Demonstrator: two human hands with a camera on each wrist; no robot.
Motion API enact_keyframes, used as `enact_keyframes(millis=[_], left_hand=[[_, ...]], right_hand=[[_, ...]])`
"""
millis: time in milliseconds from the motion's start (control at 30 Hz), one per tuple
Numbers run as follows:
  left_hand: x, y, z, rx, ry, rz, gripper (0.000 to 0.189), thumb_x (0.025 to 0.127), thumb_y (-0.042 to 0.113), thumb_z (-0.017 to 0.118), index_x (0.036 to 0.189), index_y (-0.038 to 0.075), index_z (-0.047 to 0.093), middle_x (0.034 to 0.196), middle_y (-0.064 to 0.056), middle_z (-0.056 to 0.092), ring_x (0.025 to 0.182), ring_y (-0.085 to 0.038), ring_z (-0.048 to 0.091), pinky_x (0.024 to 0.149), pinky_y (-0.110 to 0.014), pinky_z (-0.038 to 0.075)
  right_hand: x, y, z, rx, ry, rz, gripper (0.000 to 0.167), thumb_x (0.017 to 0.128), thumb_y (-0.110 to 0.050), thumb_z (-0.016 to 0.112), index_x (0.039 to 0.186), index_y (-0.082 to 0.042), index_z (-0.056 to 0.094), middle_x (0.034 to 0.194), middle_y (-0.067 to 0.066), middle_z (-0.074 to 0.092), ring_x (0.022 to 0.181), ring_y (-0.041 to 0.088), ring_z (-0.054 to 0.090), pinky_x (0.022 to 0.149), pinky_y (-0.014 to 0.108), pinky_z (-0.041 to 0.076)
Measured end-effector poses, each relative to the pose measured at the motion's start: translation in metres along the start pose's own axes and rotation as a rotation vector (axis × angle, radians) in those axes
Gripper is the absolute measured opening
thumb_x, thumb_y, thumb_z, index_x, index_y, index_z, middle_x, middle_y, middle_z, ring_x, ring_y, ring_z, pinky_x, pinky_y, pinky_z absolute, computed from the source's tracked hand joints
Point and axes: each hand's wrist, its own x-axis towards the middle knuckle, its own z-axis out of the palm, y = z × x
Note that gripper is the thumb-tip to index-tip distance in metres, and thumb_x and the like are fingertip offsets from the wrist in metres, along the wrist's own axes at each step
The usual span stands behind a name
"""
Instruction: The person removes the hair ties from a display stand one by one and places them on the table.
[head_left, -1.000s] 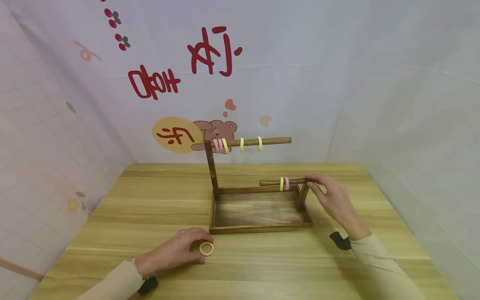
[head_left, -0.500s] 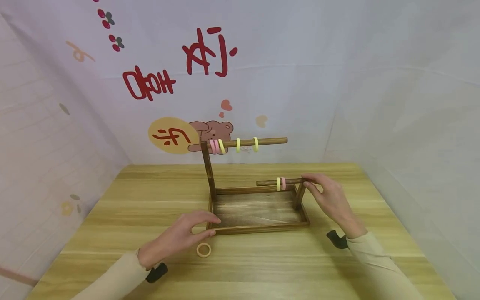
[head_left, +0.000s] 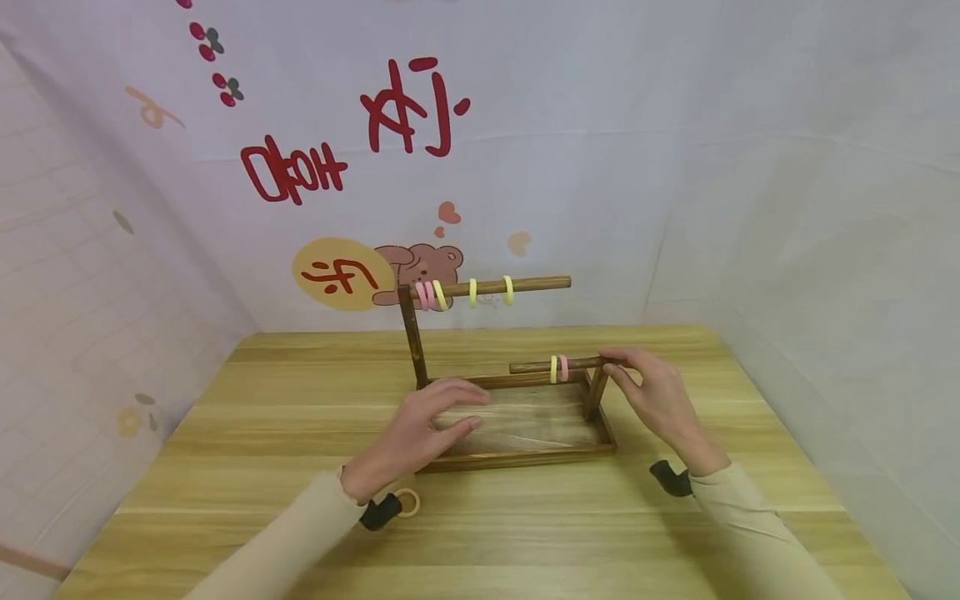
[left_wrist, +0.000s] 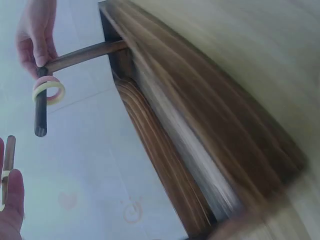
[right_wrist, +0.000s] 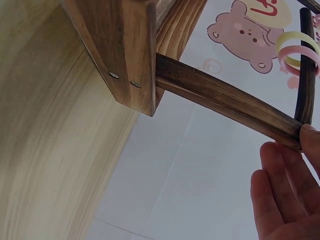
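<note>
A dark wooden rack (head_left: 516,460) has a tray base and two posts, each bearing a horizontal bar. My right hand (head_left: 656,400) pinches the top corner of the short right post (right_wrist: 225,97), thumb and fingers at the joint. Beside that grip, a yellow ring (head_left: 554,369) and a pink ring (head_left: 564,367) hang on the lower bar (head_left: 528,367). Over the left part of the tray, my left hand (head_left: 416,429) holds nothing, its thumb and fingers parted. A pale wooden ring (head_left: 415,495) lies on the table, partly hidden by the left wrist's black device.
Two pink rings (head_left: 424,296) and several yellow rings (head_left: 508,290) hang on the upper bar (head_left: 543,283), whose tall left post (head_left: 413,337) rises behind my left hand. The wood-grain table (head_left: 525,533) meets a white printed cloth (head_left: 562,167) at the back.
My left hand has let go of the pale ring, leaving it on the table, and moved forward and right over the tray. My right hand keeps its pinch on the post.
</note>
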Motion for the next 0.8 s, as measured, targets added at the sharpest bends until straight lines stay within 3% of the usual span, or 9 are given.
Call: enact_keyframes(millis=[333,533,800], left_hand=[[0.03,-0.001,0.022,-0.083,0.058,-0.073,0.034,0.094,0.007,0.077,0.127,0.011,0.072,0.131,-0.004,0.069,0.125,-0.019,0.063,0.106,-0.037,0.051],[0.043,-0.005,0.036,-0.108,0.097,-0.085,0.035,0.093,0.004,0.077,0.128,0.007,0.071,0.134,-0.007,0.067,0.129,-0.022,0.06,0.108,-0.039,0.049],[0.056,-0.011,0.051,-0.157,0.083,-0.217,0.043,0.095,0.015,0.078,0.136,0.012,0.066,0.145,-0.004,0.06,0.138,-0.016,0.051,0.116,-0.044,0.04]], right_hand=[[0.0,0.0,0.001,0.003,-0.004,0.014,0.028,0.09,0.004,0.077,0.117,-0.001,0.074,0.111,0.013,0.076,0.099,0.033,0.073,0.084,0.052,0.057],[0.0,0.0,0.0,0.002,-0.004,0.017,0.028,0.09,0.003,0.077,0.117,-0.001,0.074,0.111,0.013,0.076,0.099,0.033,0.073,0.084,0.051,0.057],[0.001,-0.002,-0.001,0.002,-0.007,0.011,0.028,0.089,0.004,0.077,0.117,-0.002,0.074,0.111,0.014,0.076,0.099,0.033,0.073,0.084,0.052,0.058]])
